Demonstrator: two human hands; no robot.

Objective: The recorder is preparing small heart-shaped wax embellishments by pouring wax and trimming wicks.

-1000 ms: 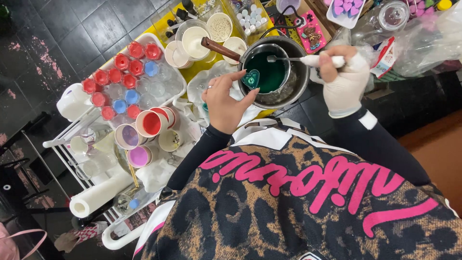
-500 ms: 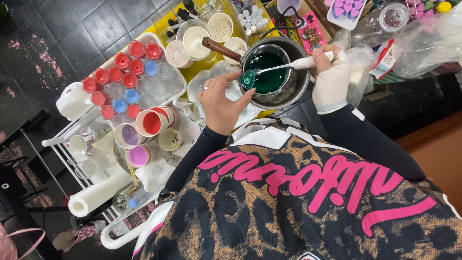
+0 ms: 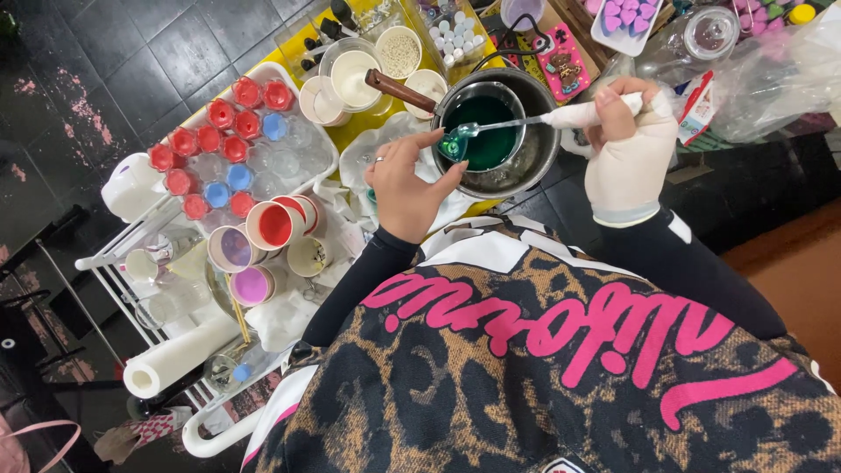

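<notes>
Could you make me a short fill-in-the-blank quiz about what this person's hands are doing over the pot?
1. The liquid in the metal pot is dark ____.
2. The right hand, wrapped in a white covering, holds a ____ by its handle.
3. The left hand has its fingertips at the spoon's ____, above the pot.
4. The tray left of the pot holds small cups, most of them filled with ____ material.

Missing words: green; spoon; bowl; red

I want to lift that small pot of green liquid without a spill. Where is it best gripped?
Grip the brown wooden handle, coming from the upper left of the picture. It sticks out sideways from the small pot, clear of the green liquid, the spoon and both hands.
</notes>
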